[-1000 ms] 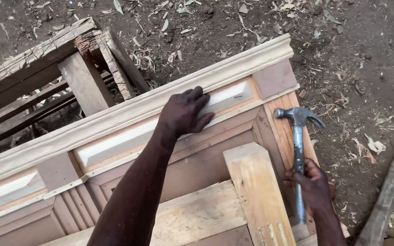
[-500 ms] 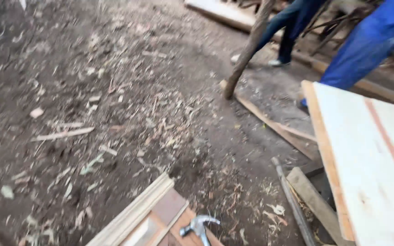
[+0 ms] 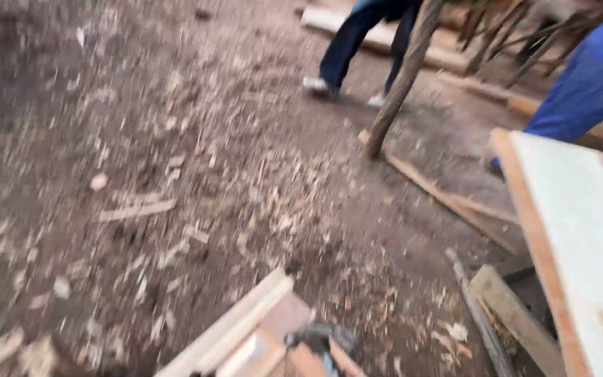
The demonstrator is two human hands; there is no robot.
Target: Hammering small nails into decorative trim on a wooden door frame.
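Neither my left hand nor my right hand is in this blurred view. At the bottom edge, the grey metal head of a claw hammer [image 3: 319, 340] sticks up over the corner of a pale moulded wooden door panel [image 3: 246, 328]. The hammer's handle and whatever holds it are cut off below the frame. Dirt ground strewn with wood chips fills most of the picture.
A large pale board with an orange edge [image 3: 581, 230] lies at the right. Loose planks [image 3: 514, 318] and a long strip [image 3: 448, 199] lie on the ground. A leaning pole [image 3: 403, 77] stands ahead. One person's legs [image 3: 357, 35] and another person's blue trousers [image 3: 587, 84] are at the top.
The view swung up from the door panel to the ground ahead. Both hands have left the frame. Only the hammer head and the panel's corner remain at the bottom.
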